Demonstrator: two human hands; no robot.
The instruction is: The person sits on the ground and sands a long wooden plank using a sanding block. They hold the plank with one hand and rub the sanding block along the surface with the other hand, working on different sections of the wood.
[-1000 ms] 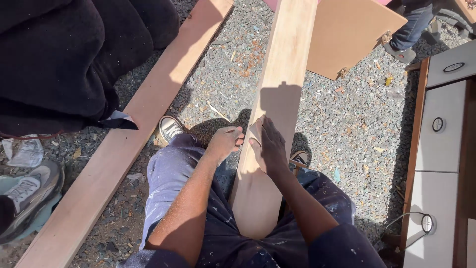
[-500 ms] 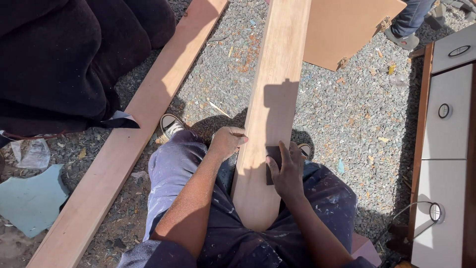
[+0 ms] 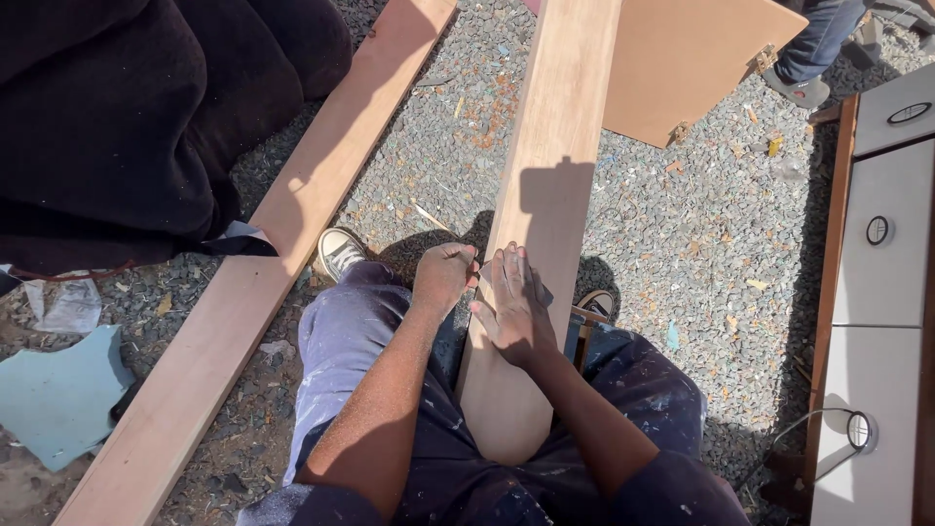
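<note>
A long pale wooden plank (image 3: 550,185) ran between the seated person's knees, its rounded near end lying against the paint-flecked dark trousers (image 3: 643,399) and its far end passing out of the top of the view. The right hand (image 3: 514,307) lay flat on the plank's face with the fingers spread and extended, pressing down on what looked like a dark sheet under the palm, though its kind could not be told. The left hand (image 3: 444,276) sat at the plank's left edge, curled into a loose fist against the wood; whether it gripped anything could not be told. A white shoe (image 3: 339,251) showed left of the plank on the grey gravel (image 3: 682,234). Further left of the plank lay a second, broader board (image 3: 263,253), running the same way. Right of the plank stood a white cabinet panel (image 3: 881,244) with round fittings, and beyond the plank's far right lay a brown flat board (image 3: 691,58).
</note>
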